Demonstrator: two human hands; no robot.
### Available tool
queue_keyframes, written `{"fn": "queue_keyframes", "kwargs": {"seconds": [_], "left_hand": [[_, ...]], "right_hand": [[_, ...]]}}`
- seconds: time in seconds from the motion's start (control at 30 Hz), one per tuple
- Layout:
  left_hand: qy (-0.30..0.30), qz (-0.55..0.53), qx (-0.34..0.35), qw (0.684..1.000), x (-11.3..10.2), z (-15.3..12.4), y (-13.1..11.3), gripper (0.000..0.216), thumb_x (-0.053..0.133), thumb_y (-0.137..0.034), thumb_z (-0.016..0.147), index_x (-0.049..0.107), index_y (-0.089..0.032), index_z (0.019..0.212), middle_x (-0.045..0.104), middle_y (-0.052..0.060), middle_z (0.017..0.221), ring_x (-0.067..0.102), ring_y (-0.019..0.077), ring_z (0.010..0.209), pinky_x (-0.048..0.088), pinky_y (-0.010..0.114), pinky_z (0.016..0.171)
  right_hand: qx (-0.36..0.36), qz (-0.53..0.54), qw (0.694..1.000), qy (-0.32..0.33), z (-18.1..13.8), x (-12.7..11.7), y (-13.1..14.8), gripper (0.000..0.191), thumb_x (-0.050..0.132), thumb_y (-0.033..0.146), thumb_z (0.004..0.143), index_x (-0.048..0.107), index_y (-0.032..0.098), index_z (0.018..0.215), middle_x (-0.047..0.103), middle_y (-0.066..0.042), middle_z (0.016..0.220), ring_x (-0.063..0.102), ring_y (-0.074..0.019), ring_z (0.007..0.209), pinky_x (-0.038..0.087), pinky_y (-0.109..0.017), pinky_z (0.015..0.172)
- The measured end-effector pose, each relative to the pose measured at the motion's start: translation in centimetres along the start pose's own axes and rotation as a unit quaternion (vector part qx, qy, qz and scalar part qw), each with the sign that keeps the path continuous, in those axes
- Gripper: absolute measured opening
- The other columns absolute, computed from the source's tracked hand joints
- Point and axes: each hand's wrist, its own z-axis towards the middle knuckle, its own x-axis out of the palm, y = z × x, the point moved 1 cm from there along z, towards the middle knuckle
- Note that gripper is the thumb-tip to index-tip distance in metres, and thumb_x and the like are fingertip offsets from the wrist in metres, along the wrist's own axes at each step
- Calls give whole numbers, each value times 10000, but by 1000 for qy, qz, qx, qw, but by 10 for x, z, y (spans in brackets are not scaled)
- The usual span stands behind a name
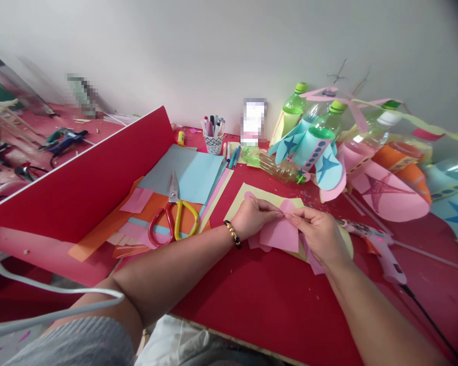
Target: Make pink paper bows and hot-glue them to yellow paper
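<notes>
- Pale wall (175, 56) rose behind the red bench (252, 300).
- Red panel (99, 183) stood tilted along the left of the bench.
- Plastic bottles (322, 133), dressed in coloured paper, crowded the right.
- Blue sheet (198, 175) lay left of centre, with scissors (174, 211) partly on it (one handle red, the other yellow).
- Yellow sheet (238, 195) lay under the work.
- Glue gun (385, 249) rested just beyond the right hand.
- Left hand (250, 216) and right hand (324, 236) met at the fingertips, pinching the upper edge of the pink paper (280, 236) above the yellow sheet.
</notes>
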Motion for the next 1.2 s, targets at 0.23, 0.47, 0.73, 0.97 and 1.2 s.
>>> {"fn": "queue_keyframes", "kwargs": {"seconds": [0.23,0.47,0.73,0.97,1.2], "left_hand": [[-6,-40,-30,999,-2,0,-3,274,759,-363,662,726,-110,763,707,74,773,608,124,648,501,234,612],[-15,-49,-29,998,-2,-1,-4,253,760,-349,661,730,-114,750,707,64,749,604,117,630,490,228,597],[-12,-37,-28,999,-1,0,-2,286,760,-365,664,732,-107,786,714,95,794,625,140,663,512,254,619],[-13,-46,-33,998,-1,0,-3,304,771,-374,646,728,-100,770,714,97,784,628,145,659,518,262,623],[-10,-65,-54,996,0,-1,-5,311,778,-366,636,728,-96,782,710,99,786,627,146,655,513,259,604]], "right_hand": [[16,95,995,16,4,-2,-13,279,656,448,770,711,181,830,700,-35,734,630,-196,684,491,-294,644],[32,140,989,30,5,-1,-14,358,595,496,811,713,188,951,719,-59,798,668,-239,747,529,-337,670],[9,52,999,14,6,-4,-15,301,621,442,804,724,191,933,707,-33,769,643,-221,751,491,-312,688],[-8,28,999,18,6,-4,-15,270,593,434,825,702,190,867,664,-12,713,610,-192,696,471,-282,654],[-14,-22,1000,5,5,-5,-8,264,561,418,842,672,186,778,640,-3,666,589,-175,661,437,-249,595]]}}
